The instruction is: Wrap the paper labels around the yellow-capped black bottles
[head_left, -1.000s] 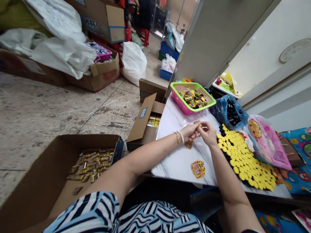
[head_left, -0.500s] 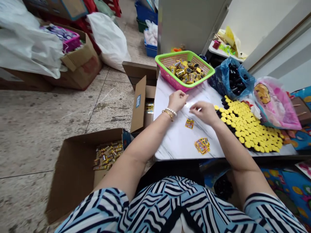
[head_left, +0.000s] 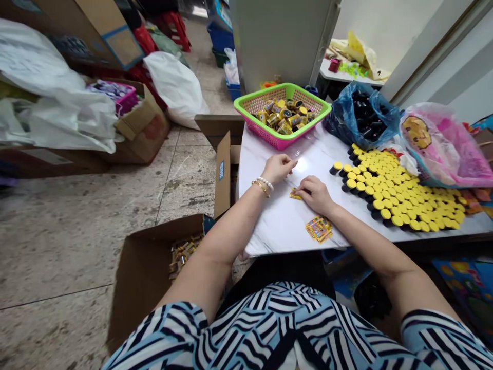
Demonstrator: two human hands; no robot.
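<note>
My left hand (head_left: 280,168), with a white bead bracelet and a gold bangle at its wrist, is over the white marbled table (head_left: 269,226). Its thumb and fingers are pinched together; what they hold, if anything, is too small to make out. Close by on the right, my right hand (head_left: 314,194) has its fingertips closed on a small yellow printed label (head_left: 295,194), partly hidden by the fingers. A loose pile of similar labels (head_left: 319,228) lies nearer the table's front edge, below my right wrist.
Behind my hands stands a green-rimmed pink basket (head_left: 283,140) of yellow-labelled little bottles. To the right are rows of black pieces with yellow caps (head_left: 400,190), a blue bag (head_left: 341,115) of black pieces and a pink bag (head_left: 447,149). An open carton (head_left: 142,282) sits at the lower left.
My right hand has come down onto the single label, which lay untouched before. My left hand stays pinched near the same spot. The camera view has shifted slightly.
</note>
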